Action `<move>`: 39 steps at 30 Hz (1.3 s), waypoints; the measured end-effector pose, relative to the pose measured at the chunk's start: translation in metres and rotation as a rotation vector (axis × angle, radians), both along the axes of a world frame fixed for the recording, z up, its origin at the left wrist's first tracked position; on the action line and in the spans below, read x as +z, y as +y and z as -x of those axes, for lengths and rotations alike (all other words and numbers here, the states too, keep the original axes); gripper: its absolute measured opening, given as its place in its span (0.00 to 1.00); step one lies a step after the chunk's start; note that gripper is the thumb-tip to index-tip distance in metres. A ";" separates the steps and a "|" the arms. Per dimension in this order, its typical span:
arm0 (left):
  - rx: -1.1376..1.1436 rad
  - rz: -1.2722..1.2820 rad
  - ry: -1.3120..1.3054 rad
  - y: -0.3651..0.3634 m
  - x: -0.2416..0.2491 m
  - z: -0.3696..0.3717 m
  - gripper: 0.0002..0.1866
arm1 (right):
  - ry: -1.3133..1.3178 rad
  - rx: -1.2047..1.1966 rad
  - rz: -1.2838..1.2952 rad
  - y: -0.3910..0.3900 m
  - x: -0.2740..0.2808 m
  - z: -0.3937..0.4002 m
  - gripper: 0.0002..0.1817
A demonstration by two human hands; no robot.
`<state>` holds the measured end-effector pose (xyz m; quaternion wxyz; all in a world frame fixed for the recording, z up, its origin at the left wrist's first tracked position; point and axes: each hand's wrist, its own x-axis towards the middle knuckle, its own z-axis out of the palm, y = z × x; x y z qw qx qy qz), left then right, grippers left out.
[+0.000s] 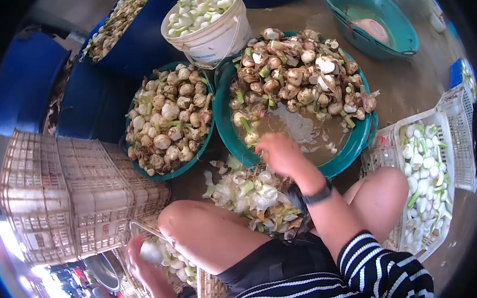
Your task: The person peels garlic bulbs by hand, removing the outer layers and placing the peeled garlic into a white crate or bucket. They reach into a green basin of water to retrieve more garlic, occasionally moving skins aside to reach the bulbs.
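Observation:
My left hand, blurred, is curled round a peeled white bulb at the lower left, above a basket of white bulbs. At the near left rim of a large teal tub, my right hand is bent with its fingers drawn together; what they hold is hidden. Just beyond its fingertips lies a brownish bulb with a green stem. Unpeeled bulbs are heaped in the tub's far part, with murky water nearer. Loose peelings lie between my knees.
Left of the tub stands another teal tub full of unpeeled bulbs. A white bucket holds white bulbs behind. Stacked crates stand at left, a white crate of bulbs at right, a teal basin at back right.

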<state>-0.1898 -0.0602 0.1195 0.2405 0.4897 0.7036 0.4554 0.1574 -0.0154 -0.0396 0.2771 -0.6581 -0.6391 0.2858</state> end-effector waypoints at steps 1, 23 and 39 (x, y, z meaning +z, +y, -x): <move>0.120 -0.058 0.200 -0.007 0.004 0.025 0.20 | -0.100 -0.044 -0.064 0.024 -0.024 -0.012 0.09; -0.466 0.457 -0.230 0.069 -0.123 -0.166 0.07 | -0.120 0.041 0.230 -0.078 0.006 0.003 0.08; -0.602 0.650 0.703 0.151 -0.355 -0.137 0.16 | -0.096 0.107 0.023 -0.102 0.016 0.025 0.19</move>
